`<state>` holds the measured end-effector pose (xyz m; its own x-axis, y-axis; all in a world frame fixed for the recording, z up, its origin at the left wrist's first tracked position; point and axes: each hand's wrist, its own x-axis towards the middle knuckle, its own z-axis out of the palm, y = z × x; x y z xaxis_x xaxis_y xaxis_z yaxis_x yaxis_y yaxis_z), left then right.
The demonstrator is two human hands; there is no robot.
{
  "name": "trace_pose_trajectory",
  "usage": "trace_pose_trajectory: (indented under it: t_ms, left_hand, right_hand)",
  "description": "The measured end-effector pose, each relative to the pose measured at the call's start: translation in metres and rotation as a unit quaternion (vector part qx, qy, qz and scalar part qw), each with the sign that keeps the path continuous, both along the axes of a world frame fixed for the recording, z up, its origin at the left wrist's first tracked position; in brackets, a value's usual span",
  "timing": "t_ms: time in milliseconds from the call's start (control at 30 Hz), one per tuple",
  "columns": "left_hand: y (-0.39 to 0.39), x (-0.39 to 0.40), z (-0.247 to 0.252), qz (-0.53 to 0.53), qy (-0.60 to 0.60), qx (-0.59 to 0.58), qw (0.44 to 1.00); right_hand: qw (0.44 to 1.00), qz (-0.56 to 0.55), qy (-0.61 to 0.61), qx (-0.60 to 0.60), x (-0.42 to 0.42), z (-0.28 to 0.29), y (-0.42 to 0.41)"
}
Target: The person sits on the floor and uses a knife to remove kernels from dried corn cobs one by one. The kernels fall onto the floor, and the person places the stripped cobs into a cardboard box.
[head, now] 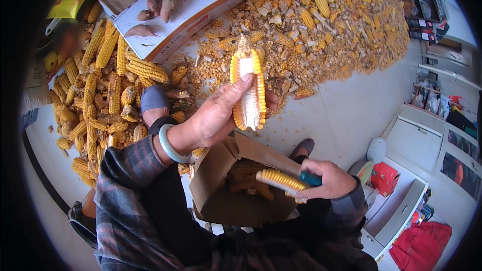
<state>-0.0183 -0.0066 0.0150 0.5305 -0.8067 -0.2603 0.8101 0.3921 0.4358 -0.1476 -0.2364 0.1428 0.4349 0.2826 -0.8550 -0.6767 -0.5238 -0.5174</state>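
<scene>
My left hand (218, 113) grips a piece of a corn ear (248, 94) upright, thumb on its pale, bare core. Yellow kernel rows run along both sides of that strip. To the lower right, my right hand (331, 180) is closed around a teal handle (310, 178). The same hand holds a corn piece (282, 180) with yellow kernels, somewhat blurred; any blade is hidden. Between my legs stands an open cardboard box (214, 188), with corn pieces (244, 177) inside. The right-hand piece is above this box.
Corn ears (90, 98) lie heaped at left. A large pile of loose kernels and cobs (320, 34) spreads beyond. Sweet potatoes (170, 3) rest on a white printed carton (150, 37). Part of a person (67, 41) shows at upper left. An open drawer (399, 207) juts out at right.
</scene>
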Motion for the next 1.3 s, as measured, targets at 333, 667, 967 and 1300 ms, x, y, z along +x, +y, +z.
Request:
trace_pose_trajectory:
  t_ms: [333,667,967,1300]
  left_hand:
    - [-0.024,-0.026,0.002,-0.041,-0.118,0.067,0.990]
    - [-0.023,-0.002,0.011,0.052,-0.306,0.099,0.945]
    - [0.001,0.027,0.019,-0.124,-0.434,0.205,0.869]
    - [0.003,0.009,0.004,-0.121,-0.432,0.165,0.878]
  right_hand:
    - [0.906,-0.364,-0.217,-0.020,0.011,-0.037,0.046]
    - [0.924,-0.335,-0.182,-0.017,0.013,-0.034,0.052]
    - [0.947,-0.294,-0.131,0.014,0.016,-0.025,0.043]
    - [0.877,-0.464,-0.088,0.088,0.015,-0.025,0.046]
